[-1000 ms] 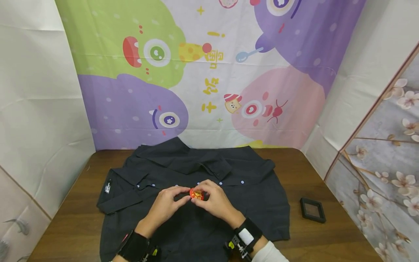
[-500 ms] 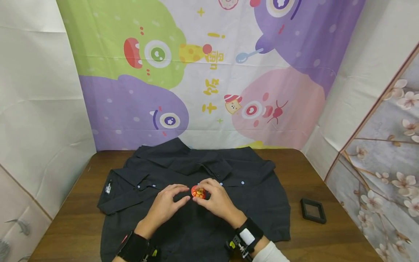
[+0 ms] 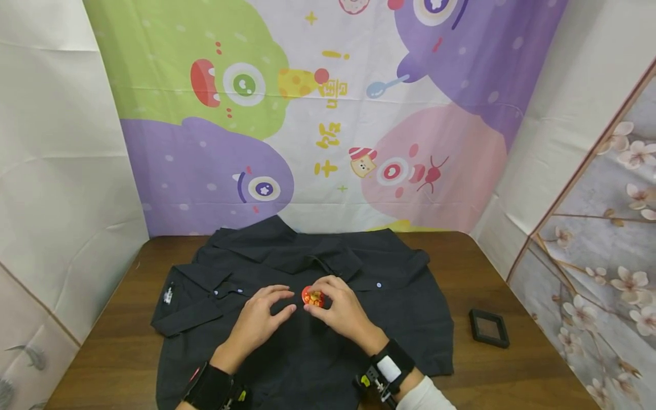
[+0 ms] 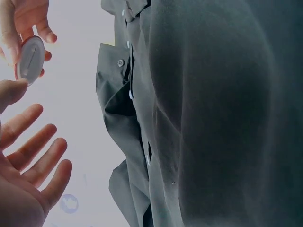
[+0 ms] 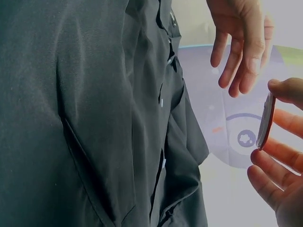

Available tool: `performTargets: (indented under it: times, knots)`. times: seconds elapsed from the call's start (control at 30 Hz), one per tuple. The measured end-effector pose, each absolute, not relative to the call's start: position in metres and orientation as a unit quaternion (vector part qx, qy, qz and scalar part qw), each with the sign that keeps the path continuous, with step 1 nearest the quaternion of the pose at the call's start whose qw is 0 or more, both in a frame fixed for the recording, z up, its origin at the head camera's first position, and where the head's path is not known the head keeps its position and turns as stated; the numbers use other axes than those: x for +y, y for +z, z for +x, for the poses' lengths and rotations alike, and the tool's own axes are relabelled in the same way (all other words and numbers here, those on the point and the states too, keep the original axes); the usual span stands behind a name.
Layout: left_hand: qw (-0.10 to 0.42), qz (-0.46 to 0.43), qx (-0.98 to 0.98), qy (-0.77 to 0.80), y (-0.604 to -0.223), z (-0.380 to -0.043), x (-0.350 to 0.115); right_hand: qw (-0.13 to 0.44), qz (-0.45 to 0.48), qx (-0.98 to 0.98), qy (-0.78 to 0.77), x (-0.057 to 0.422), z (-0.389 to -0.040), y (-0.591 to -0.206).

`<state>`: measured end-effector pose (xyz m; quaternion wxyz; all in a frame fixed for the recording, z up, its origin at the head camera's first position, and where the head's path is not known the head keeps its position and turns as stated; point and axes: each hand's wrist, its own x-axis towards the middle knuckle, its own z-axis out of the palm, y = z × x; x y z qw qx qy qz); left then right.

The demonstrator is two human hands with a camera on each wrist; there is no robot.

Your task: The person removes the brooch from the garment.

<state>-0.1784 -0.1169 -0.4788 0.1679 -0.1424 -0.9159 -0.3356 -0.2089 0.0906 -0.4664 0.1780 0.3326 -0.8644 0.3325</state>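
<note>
Head view: above a dark shirt (image 3: pixel 410 330), a red pin badge (image 3: pixel 314 296) is pinched by the right hand (image 3: pixel 340 307); just beside, the left hand (image 3: pixel 261 319) is held with a wide grip. At right on the worktop (image 3: pixel 487 373), a black frame case (image 3: pixel 490 341) is seen, contents unclear. Left wrist: the badge is shown from behind. Right wrist: edge-on.

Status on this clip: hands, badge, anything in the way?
Left hand open, apart from badge. Right hand pinching badge between thumb and fingers, over shirt. Black frame on table, seemingly clear of the work.
</note>
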Motion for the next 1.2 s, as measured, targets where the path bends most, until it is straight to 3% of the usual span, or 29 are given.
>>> performTargets:
  times: [0.8, 1.2]
  knots:
    - [0.182, -0.099, -0.919, -0.334, -0.477, -0.177, -0.117, 0.209, 0.320, -0.858, 0.343, 0.100, -0.210, -0.457]
    - [0.179, -0.112, -0.926, -0.313, -0.478, -0.177, -0.118, 0.196, 0.311, -0.859, 0.357, 0.101, -0.209, -0.456]
